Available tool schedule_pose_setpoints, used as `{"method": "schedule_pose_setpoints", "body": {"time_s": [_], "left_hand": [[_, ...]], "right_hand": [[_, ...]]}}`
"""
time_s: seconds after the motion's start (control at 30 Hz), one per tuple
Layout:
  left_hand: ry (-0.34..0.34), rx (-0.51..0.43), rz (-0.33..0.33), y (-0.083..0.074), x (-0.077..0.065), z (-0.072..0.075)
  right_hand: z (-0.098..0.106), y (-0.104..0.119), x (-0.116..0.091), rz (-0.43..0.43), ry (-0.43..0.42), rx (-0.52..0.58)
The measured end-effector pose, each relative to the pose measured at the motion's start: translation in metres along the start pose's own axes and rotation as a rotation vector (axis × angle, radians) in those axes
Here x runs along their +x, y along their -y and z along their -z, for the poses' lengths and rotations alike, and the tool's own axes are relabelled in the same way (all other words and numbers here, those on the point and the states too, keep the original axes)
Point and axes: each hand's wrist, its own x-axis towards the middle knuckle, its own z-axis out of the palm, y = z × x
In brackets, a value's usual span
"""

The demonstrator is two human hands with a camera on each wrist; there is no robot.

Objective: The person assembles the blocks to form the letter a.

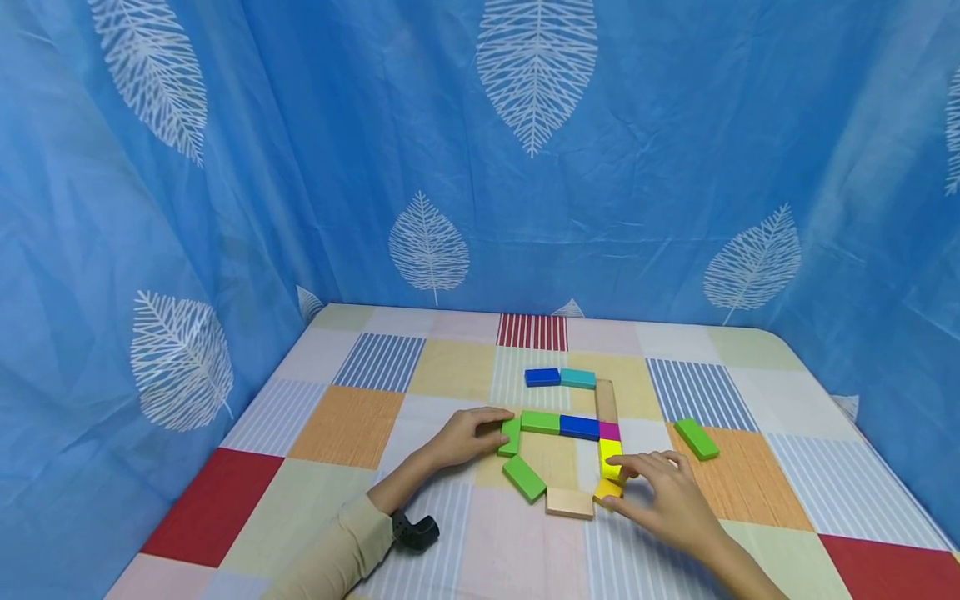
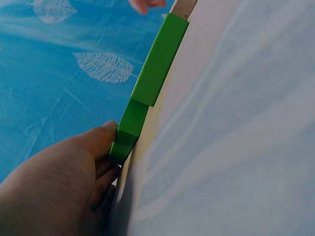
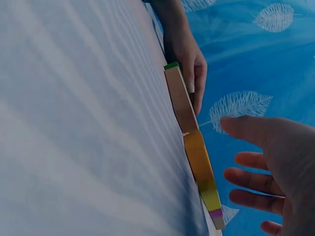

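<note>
Flat wooden blocks lie joined in a looped figure on the table. My left hand (image 1: 471, 435) pinches an upright green block (image 1: 510, 437) at the figure's left side, its thumb against that block in the left wrist view. My right hand (image 1: 663, 496) hovers by the orange block (image 1: 608, 490) and the yellow block (image 1: 611, 458) with fingers spread and loosely bent; the right wrist view shows a gap between them and the blocks. Between the orange block and a slanted green block (image 1: 524, 478) sits a plain wooden block (image 1: 569, 503).
Above run a green block (image 1: 540, 422), a blue block (image 1: 579, 427) and a magenta block (image 1: 609, 431). Farther back are another blue block (image 1: 542, 377), a teal block (image 1: 578, 378) and a tall plain block (image 1: 606, 401). One loose green block (image 1: 697, 439) lies right. Blue curtains (image 1: 645, 167) surround the table.
</note>
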Motion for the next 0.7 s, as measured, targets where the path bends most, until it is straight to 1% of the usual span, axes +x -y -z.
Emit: {"method": "schedule_pose_setpoints", "body": {"time_s": [0.2,0.33,0.47,0.7], "left_hand": [[0.008,-0.014,0.010,0.0000,-0.0021,-0.0020],[0.006,-0.012,0.009,-0.0004,-0.0022,-0.0021],[0.008,0.002,0.001,-0.0002,-0.0013,-0.0012],[0.008,0.013,0.000,0.0004,-0.0002,0.0004]], "right_hand": [[0.0058,-0.0028,-0.0064,0.013,0.004,-0.111],[0.0071,-0.0035,-0.0076,0.016,0.021,-0.154],[0.0074,-0.0037,-0.0074,0.011,0.030,-0.174],[0.0052,-0.0052,-0.0062,0.038,0.019,-0.170]]}}
